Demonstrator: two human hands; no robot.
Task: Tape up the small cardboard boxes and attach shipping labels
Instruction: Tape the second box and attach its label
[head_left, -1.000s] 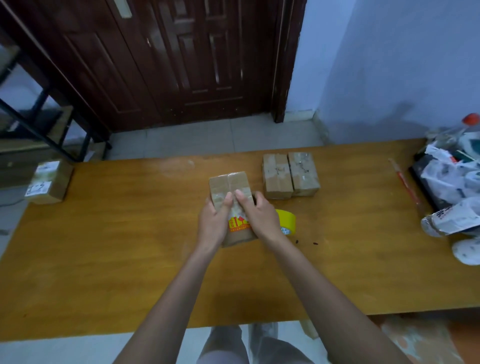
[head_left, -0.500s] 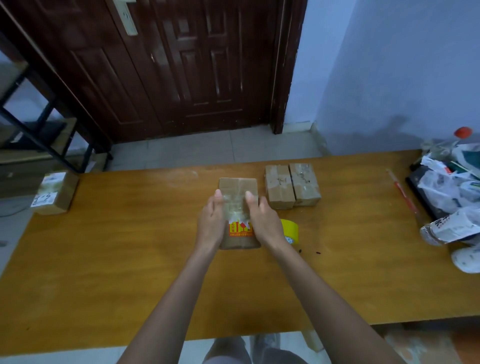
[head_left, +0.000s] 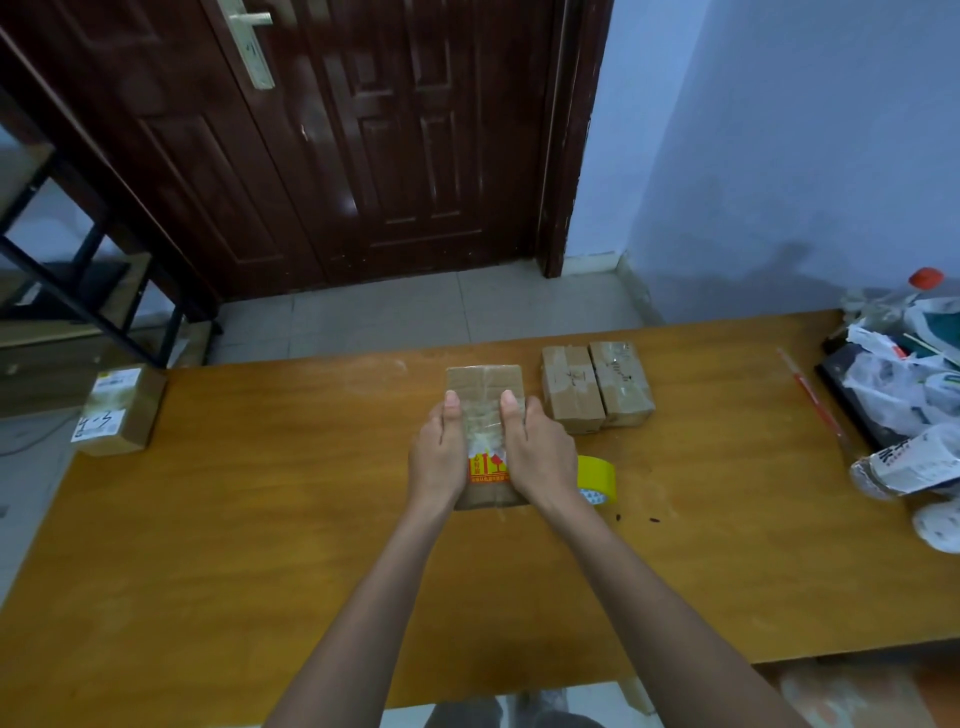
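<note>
Pressing tape flat on a small cardboard box (head_left: 484, 382) near the middle of the bench (head_left: 260, 545), toward its far edge. Our left hand (head_left: 437, 454) and right hand (head_left: 537, 452) lie on top of it, one along each long side, thumbs straight and pointing away from us, with a clear tape strip between them. We can't tell whether the outer fingers wrap the sides; what shows is flat, pressing, not gripping.

Handling, as we judge it: light, stiff corrugated, glossy tape makes the top a bit slick. Best to take it by the two long sides, not by the taped top.

Writing: an orange-and-red printed sticker (head_left: 487, 467) on the box, characters too small to read. The yellow tape roll (head_left: 597, 478) sits just beside the right hand, its white core printed but illegible. Two taped boxes (head_left: 597, 387) stand side by side near the far edge, touching each other, no labels visible. A labelled box (head_left: 119, 410) at the left edge carries a white shipping label, print unreadable, plus dark scribbles.
</note>
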